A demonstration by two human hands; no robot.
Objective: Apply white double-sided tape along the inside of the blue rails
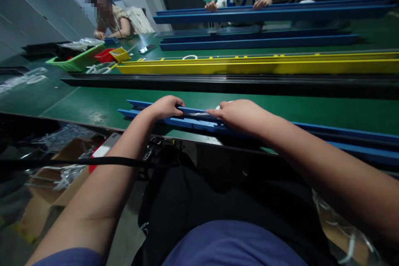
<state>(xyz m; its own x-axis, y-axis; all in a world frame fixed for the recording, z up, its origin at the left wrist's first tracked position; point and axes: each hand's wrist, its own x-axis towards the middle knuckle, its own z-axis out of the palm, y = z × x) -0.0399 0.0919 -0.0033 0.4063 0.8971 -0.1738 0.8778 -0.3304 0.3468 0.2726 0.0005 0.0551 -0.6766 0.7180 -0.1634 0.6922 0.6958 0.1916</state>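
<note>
A long blue channel rail (343,135) lies along the near edge of the green table (93,102). My left hand (165,107) is curled into a fist on the rail's far lip, fingers wrapped over it. My right hand (238,114) rests on the rail just to the right, fingers pressed together over a small pale piece (199,114) lying in the channel between the two hands. What that piece is I cannot make out.
Beyond lie a black rail (249,83), a yellow rail (264,65) and more blue rails (258,42). Green, red and yellow bins (93,56) stand at far left. Two other people sit across the table. Cardboard boxes with plastic bags (59,162) sit below at left.
</note>
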